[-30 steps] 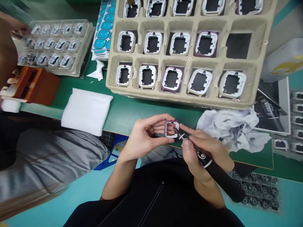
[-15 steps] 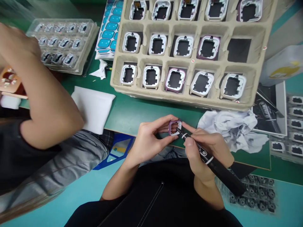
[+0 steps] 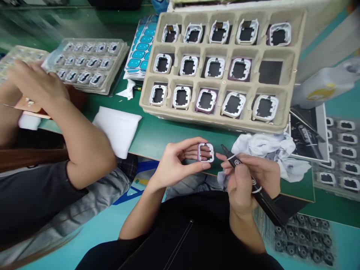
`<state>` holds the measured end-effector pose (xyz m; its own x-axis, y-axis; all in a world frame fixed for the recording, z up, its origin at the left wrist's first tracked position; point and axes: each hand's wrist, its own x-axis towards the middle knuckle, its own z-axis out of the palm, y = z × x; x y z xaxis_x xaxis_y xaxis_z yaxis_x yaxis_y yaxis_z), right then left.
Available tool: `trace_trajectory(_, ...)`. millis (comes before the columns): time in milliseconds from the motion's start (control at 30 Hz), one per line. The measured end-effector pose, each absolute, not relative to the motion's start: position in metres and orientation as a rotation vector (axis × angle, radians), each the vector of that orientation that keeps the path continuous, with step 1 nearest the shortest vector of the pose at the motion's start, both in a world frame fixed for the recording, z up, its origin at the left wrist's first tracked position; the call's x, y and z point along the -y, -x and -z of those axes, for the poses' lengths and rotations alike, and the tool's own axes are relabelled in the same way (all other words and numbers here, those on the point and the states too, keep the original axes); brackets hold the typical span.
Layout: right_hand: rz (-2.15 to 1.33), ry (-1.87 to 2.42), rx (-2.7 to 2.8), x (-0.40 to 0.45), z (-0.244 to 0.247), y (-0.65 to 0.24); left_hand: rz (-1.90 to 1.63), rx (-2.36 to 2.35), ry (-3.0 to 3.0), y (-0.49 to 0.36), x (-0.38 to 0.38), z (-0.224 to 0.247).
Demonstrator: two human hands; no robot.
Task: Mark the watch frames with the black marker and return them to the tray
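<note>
Between the thumb and fingers of my left hand (image 3: 180,161) is a small square watch case frame (image 3: 200,153), white inside with a purple rim. My right hand (image 3: 247,180) grips a black pen-shaped tool (image 3: 260,195) with pale rings and a dark narrow tip. That tip is up and to the right of the frame, apart from it. Beyond my hands stands a beige moulded tray (image 3: 180,112) holding similar white frames, a few with purple or beige rims. One pocket (image 3: 270,72) at the tray's right shows only a black pad.
A co-worker's arm (image 3: 90,146) reaches over the bench at left, near a clear tray of parts (image 3: 84,63). White cloth (image 3: 118,127), blue sticker sheets (image 3: 140,48) and crumpled paper (image 3: 264,146) lie around. A translucent bottle (image 3: 323,84) stands right.
My right hand has drawn the tool's tip out of the frame, up and to the right. The frame now faces the camera more squarely. The co-worker's arm has moved, and the view has shifted.
</note>
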<state>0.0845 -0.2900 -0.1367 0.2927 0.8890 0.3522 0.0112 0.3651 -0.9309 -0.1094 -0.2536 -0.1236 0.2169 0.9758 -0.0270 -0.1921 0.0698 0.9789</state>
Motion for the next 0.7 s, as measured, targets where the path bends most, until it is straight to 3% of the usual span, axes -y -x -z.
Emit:
trace_trajectory(200, -0.611, 0.995, 1.078, 0.290, 0.138, -0.082, -1.295, -0.920, -1.695, 0.110, 0.241, 0.071)
trace_trajectory(367, -0.515, 0.959, 1.111, 0.280, 0.138, -0.079, -1.272, -1.095, -2.437, 0.080, 0.168, 0.019)
trace_trajectory(533, -0.474, 0.948, 1.152, 0.281, 0.144, -0.081, -0.942, -1.204, -2.811, 0.029, 0.098, 0.014)
trace_trajectory(700, -0.507, 0.964, 1.151, 0.284, 0.152, -0.083, -0.602, -1.305, -2.935, 0.019, 0.083, 0.015)
